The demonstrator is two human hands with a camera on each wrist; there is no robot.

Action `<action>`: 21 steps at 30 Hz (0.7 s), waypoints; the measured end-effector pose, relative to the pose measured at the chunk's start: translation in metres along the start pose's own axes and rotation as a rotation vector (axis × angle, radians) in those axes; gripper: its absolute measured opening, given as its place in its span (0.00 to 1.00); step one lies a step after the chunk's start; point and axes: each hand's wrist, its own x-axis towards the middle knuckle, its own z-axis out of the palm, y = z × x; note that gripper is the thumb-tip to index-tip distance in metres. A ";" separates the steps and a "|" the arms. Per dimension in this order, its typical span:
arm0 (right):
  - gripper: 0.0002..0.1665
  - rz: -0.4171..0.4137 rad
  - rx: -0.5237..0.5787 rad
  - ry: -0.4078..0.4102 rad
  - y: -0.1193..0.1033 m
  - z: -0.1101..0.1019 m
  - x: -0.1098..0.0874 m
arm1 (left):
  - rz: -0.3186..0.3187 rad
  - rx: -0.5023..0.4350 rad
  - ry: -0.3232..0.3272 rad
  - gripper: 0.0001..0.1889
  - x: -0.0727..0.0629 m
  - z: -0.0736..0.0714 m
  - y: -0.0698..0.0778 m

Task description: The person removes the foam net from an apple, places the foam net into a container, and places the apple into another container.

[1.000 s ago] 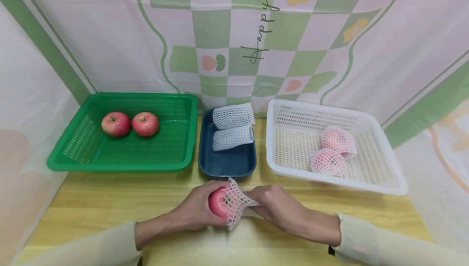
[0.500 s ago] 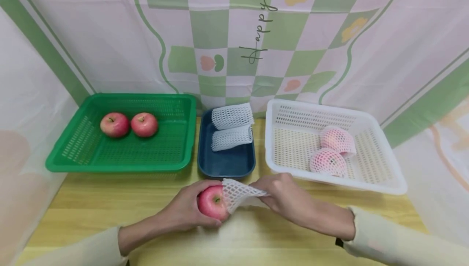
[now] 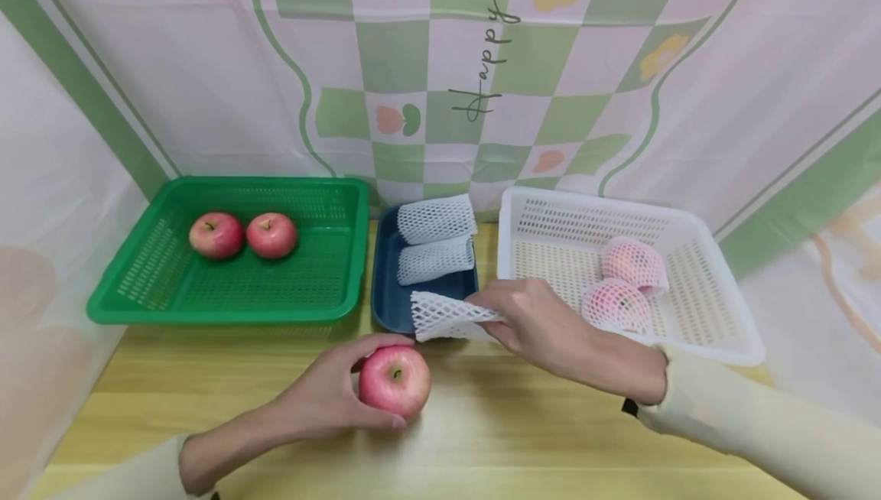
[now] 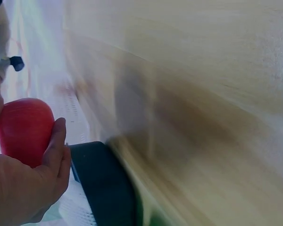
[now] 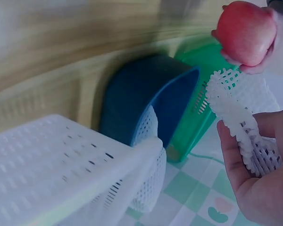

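Observation:
My left hand (image 3: 337, 389) grips a bare pink-red apple (image 3: 395, 381) from its left side, thumb below and fingers behind. The same apple (image 4: 26, 129) fills the palm in the left wrist view. Up and to the right, my right hand (image 3: 544, 324) pinches one end of a white foam net sleeve (image 3: 447, 315). That sleeve's free end points left over the front of the dark blue tray (image 3: 392, 316), apart from the apple. In the right wrist view the foam net sleeve (image 5: 236, 108) lies between thumb and fingers, its mouth spread.
Inside the blue tray lie two more foam net sleeves (image 3: 435, 259). Left of it, a green basket (image 3: 227, 315) holds two bare apples (image 3: 271, 235). A white basket (image 3: 729, 324) at the right holds two net-covered apples (image 3: 616, 305). A patterned cloth (image 3: 392, 49) hangs behind.
The foam net sleeve has come off the apple and moved up toward the blue tray in my right hand. My left hand has shifted slightly left with the apple, still gripping it.

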 end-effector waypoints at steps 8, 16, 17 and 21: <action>0.11 0.024 -0.053 -0.012 0.005 0.003 0.016 | 0.026 0.008 0.012 0.42 -0.002 -0.015 0.017; 0.06 0.072 -0.091 -0.075 0.012 0.017 0.032 | 0.073 0.008 0.091 0.42 -0.001 -0.040 0.033; 0.06 0.075 -0.097 -0.082 0.013 0.020 0.032 | 0.067 0.001 0.099 0.42 -0.002 -0.043 0.035; 0.07 0.080 -0.141 -0.111 0.013 0.030 0.034 | 0.023 0.022 0.142 0.41 -0.003 -0.060 0.042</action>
